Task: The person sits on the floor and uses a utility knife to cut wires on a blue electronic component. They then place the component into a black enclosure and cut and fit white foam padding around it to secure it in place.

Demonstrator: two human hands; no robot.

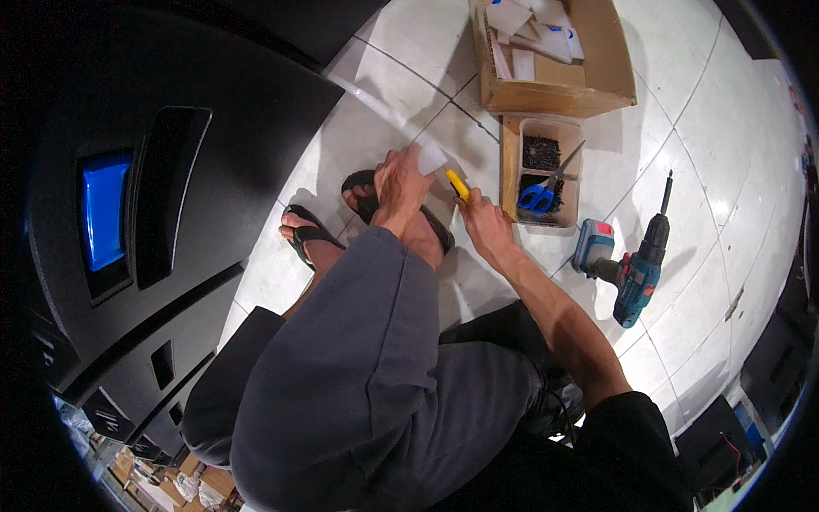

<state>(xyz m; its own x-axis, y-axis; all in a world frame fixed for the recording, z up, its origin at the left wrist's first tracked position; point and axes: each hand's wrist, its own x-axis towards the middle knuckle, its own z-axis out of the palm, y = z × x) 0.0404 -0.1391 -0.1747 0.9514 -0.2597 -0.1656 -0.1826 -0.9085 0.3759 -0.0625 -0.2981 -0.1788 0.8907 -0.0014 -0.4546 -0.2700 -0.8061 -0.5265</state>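
Observation:
Above my sandalled feet, my left hand (399, 189) is closed on a small flat white piece (432, 159), which sticks out past the fingers to the right. My right hand (486, 226) grips a yellow cutter knife (458, 184) just right of that piece, pointing up and left toward it. A small gap shows between knife and piece; the blade itself is too small to make out. To the right of this hand, blue-handled scissors (537, 198) lie across a clear two-part plastic tub (573, 213) of small dark screws (541, 152).
A cardboard box (554, 98) with white offcuts (546, 43) stands at the far side, next to a wooden strip (510, 171). A cordless drill (638, 277) lies at right on the tiled floor (699, 230). Large black cabinets (230, 171) line the left.

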